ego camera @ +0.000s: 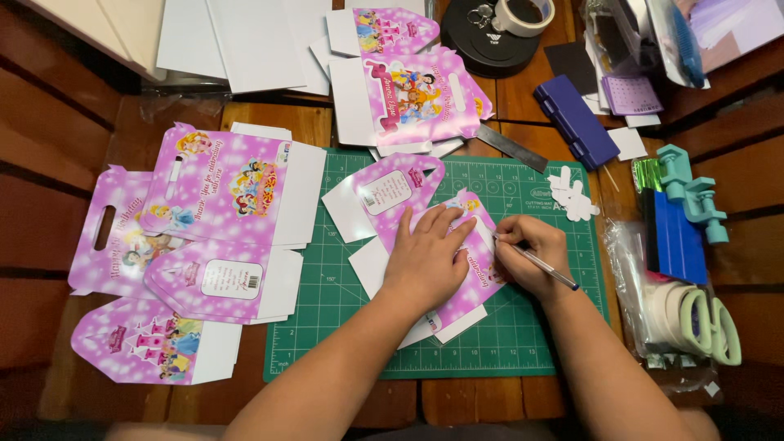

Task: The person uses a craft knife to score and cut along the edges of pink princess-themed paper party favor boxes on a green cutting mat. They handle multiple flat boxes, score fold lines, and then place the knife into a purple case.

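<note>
A flat, unfolded pink party box (390, 192) printed with cartoon princesses lies on the green cutting mat (327, 318). My left hand (426, 255) presses flat on the middle of it, fingers together. My right hand (527, 255) holds a slim pen (545, 268) in a writing grip, its tip touching the box's right side close to my left fingertips. Small white cut-out shapes (573, 196) lie on the mat's upper right corner.
Several more flat pink boxes (212, 212) are stacked left of the mat, and others (416, 90) above it. A metal ruler (510, 147), a blue case (576, 122), a tape roll (523, 15), blue card (676, 237), teal punches (694, 196) and scissors (710, 322) sit around the right side.
</note>
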